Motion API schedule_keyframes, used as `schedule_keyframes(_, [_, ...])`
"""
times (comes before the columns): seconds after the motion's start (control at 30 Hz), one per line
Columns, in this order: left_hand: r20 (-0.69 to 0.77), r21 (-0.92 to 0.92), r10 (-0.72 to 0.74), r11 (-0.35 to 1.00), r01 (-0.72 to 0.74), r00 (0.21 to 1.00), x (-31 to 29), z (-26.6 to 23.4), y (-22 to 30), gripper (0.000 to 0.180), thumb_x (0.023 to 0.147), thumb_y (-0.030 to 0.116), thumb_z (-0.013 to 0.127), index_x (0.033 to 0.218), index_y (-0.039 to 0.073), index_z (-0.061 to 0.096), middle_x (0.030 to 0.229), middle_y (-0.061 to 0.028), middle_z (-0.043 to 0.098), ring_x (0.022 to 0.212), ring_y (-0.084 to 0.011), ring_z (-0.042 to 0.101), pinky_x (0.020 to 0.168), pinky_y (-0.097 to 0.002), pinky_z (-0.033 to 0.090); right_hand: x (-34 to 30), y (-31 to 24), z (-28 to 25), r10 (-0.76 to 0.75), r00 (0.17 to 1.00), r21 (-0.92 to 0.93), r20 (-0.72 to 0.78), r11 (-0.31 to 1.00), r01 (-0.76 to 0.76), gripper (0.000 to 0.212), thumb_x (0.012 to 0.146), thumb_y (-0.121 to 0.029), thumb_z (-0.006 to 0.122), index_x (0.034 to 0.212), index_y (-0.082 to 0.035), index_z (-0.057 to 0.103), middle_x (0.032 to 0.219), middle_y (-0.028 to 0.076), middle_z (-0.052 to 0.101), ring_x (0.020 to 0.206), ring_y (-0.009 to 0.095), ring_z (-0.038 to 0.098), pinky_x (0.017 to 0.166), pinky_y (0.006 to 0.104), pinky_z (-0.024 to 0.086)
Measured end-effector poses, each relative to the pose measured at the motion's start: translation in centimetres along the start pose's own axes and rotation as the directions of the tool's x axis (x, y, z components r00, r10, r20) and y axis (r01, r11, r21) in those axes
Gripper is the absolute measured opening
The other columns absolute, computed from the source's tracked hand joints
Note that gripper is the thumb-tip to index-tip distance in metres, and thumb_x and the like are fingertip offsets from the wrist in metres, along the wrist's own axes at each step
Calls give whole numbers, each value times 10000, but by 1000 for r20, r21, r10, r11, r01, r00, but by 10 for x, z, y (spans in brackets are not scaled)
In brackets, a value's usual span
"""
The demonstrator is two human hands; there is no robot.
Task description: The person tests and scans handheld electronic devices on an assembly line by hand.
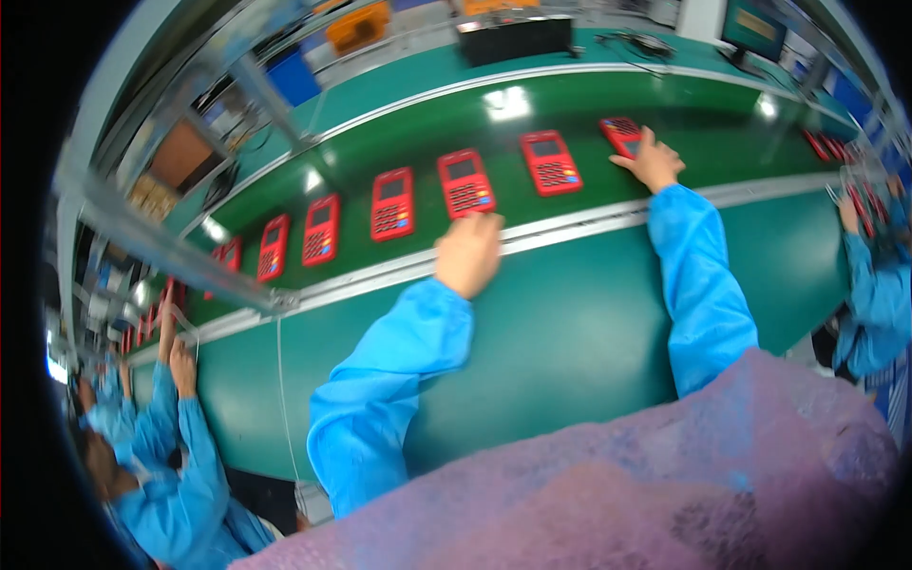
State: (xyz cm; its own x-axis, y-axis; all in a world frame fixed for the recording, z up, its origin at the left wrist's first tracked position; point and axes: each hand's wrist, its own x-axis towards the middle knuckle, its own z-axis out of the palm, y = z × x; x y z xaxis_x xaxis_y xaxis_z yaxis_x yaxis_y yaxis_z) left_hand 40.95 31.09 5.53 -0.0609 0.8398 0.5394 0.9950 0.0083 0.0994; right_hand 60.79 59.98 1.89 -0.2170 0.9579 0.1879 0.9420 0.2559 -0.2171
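Red handheld keypad terminals lie in a spaced row on a green conveyor belt (347, 214). My left hand (470, 255), its fingers curled in, is over the metal rail just below one red terminal (465, 182). Whatever those fingers may hold is hidden, and the hand is a little blurred. Farther right, my right hand (655, 163) reaches across the belt with thumb and fingers spread. Its thumb and forefinger are at the lower end of another terminal (620, 131), partly covering it. Between my hands lies a terminal (550, 161) that neither hand touches.
A green worktop (551, 332) runs along my side of the metal rail (579, 222). At left a slanting metal post (180, 247) crosses the view. Co-workers in blue sleeves sit at left (180, 484) and right (869, 285). A black box (514, 38) and a monitor (753, 30) stand beyond the belt.
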Motion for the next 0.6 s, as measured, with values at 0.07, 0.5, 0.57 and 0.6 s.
schedule_keyframes(0.07, [158,-166,51,986,-25,986,-7,3,24,218,788,115,579,999,60,567,931,-139,526,820,-300,575,653,-414,499,11,14,20,-71,991,-75,-114,995,63,786,690,-623,644,1278,-169,388,1096,193,571,1001,435,529,748,592,414])
schedule_keyframes(0.5, [755,-379,433,-323,867,492,-28,-5,25,925,809,764,107,1294,27,385,874,-205,614,455,-200,498,382,-289,380,-126,-3,-92,-967,140,845,211,253,472,974,483,-132,839,1332,-38,370,1248,159,478,1217,304,442,1014,362,350])
schedule_keyframes(0.57, [688,-459,554,-167,873,468,-32,-16,36,906,801,761,69,1299,81,401,834,-177,616,452,-199,512,389,-288,403,-148,-22,-112,-976,31,834,213,198,515,915,479,-52,824,1294,-60,408,1229,158,486,1181,341,464,989,371,387])
schedule_keyframes(0.6, [699,-450,572,-115,886,429,-36,-20,41,889,812,750,72,1295,81,402,833,-176,616,455,-196,515,392,-284,407,-168,-40,-162,-977,71,798,201,205,567,888,496,-10,809,1290,-82,419,1252,150,462,1187,341,453,965,378,412])
